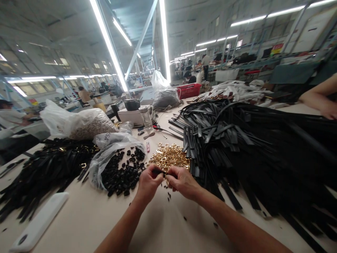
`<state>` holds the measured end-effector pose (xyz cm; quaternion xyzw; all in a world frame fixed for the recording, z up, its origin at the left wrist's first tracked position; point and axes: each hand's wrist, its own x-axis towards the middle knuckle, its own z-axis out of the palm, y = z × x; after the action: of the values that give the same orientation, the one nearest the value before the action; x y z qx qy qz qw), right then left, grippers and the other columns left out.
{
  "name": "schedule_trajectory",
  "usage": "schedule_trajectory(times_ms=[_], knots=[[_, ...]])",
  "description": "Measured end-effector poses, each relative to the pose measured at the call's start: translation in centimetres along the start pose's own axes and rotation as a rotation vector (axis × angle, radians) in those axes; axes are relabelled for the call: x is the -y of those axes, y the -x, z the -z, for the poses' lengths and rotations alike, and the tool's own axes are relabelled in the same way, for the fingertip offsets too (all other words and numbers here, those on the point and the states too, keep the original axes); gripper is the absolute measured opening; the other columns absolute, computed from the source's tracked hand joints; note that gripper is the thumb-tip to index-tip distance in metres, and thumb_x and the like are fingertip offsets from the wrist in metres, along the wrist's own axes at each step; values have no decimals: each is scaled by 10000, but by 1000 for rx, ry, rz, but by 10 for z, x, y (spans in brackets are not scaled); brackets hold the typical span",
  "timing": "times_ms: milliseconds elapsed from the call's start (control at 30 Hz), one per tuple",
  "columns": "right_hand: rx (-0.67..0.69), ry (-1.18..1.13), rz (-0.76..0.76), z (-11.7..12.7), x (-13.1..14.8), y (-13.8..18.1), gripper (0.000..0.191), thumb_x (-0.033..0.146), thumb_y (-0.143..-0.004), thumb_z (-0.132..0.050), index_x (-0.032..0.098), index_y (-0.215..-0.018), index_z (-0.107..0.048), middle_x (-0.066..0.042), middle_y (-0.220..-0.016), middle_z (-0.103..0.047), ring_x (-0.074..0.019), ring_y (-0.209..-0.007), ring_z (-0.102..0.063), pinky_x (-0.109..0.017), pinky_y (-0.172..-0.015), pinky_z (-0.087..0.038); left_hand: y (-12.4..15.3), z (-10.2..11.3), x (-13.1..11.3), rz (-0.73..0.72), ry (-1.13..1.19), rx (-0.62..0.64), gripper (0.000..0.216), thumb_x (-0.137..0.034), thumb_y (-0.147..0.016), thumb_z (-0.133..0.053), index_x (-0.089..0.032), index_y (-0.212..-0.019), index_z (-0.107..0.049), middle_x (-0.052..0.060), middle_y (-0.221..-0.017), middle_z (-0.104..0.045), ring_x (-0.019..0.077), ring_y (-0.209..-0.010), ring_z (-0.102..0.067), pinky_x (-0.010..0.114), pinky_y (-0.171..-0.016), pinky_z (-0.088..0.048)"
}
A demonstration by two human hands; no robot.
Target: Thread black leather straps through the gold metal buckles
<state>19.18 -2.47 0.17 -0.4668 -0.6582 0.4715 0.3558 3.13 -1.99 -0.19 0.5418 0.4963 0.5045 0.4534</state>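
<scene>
My left hand and my right hand meet over the table, both pinched on a small black strap piece held between them; a glint of gold shows at the fingertips. Just beyond my fingers lies a heap of gold metal buckles. Left of it, small black loops spill out of a clear plastic bag. A big pile of black straps lies to the right, close to my right wrist.
A second pile of black straps with gold buckles lies at the left. A white phone is near the front left edge. Filled plastic bags, a glass jar and a red basket stand farther back. Another person's arm rests at the right.
</scene>
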Motion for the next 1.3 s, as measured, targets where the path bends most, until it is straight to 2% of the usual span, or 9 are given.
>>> schedule_trajectory(times_ms=[267, 400, 500, 567, 667, 900, 1100, 1200, 1300], knots=[[-96, -15, 53, 7, 5, -2, 216, 286, -806, -571, 188, -621, -517, 50, -501, -530, -75, -405, -473, -183, -411, -351, 6, 3, -7, -75, -33, 38, 165, -293, -674, -765, -177, -735, -664, -4, -662, -630, 121, -589, -545, 207, -558, -424], [-75, -147, 43, 12, 9, -2, 249, 368, -800, -589, 187, -649, -509, 57, -505, -508, -79, -396, -458, -188, -388, -347, 4, 5, -5, 54, 260, 132, 285, -420, -784, -656, -138, -813, -679, 43, -693, -661, 140, -628, -593, 243, -615, -470], [7, -224, 34, 13, 11, 0, 283, 420, -794, -604, 179, -673, -517, 59, -499, -512, -71, -379, -432, -185, -370, -334, 3, 6, -6, 160, 433, 181, 230, -370, -772, -689, -145, -803, -658, 21, -680, -645, 106, -575, -577, 216, -568, -457], [56, -245, 25, 13, 11, 1, 302, 441, -790, -613, 173, -682, -527, 60, -501, -518, -62, -370, -417, -179, -363, -325, 3, 6, -9, 221, 464, 235, 236, -293, -717, -753, -169, -894, -659, 22, -794, -660, 102, -616, -596, 198, -557, -451], [91, -255, 8, 13, 12, 2, 305, 439, -783, -625, 168, -679, -531, 57, -511, -528, -58, -376, -423, -173, -365, -335, 4, 7, -13, 300, 445, 340, 341, -304, -711, -760, -154, -1002, -667, 61, -858, -668, 124, -673, -618, 208, -579, -462], [200, -331, -61, 24, 15, 2, 344, 482, -780, -645, 150, -739, -566, 47, -535, -558, -42, -378, -432, -144, -361, -325, 3, 9, -23, 339, 484, 338, 190, -212, -645, -798, -144, -697, -629, -26, -568, -564, 63, -498, -494, 169, -489, -369], [348, -599, -138, 47, 17, 3, 420, 561, -812, -586, 157, -921, -560, -57, -752, -689, -138, -573, -656, -177, -450, -461, -2, 17, -19, 352, 509, 303, 239, -146, -590, -804, -136, -791, -675, 1, -638, -610, 75, -512, -511, 184, -486, -364], [417, -718, -123, 53, 15, 2, 449, 581, -832, -536, 139, -905, -574, -84, -743, -691, -156, -585, -664, -199, -470, -480, -1, 19, -20, 395, 451, 393, 235, -155, -608, -799, -117, -812, -688, 22, -619, -618, 88, -520, -524, 200, -507, -379], [357, -807, -98, 46, 9, -2, 377, 505, -797, -613, 136, -867, -588, -55, -679, -663, -120, -516, -613, -201, -481, -471, 3, 13, -24, 404, 432, 442, 158, -196, -658, -781, -119, -740, -669, 22, -577, -607, 86, -512, -518, 197, -515, -378]])
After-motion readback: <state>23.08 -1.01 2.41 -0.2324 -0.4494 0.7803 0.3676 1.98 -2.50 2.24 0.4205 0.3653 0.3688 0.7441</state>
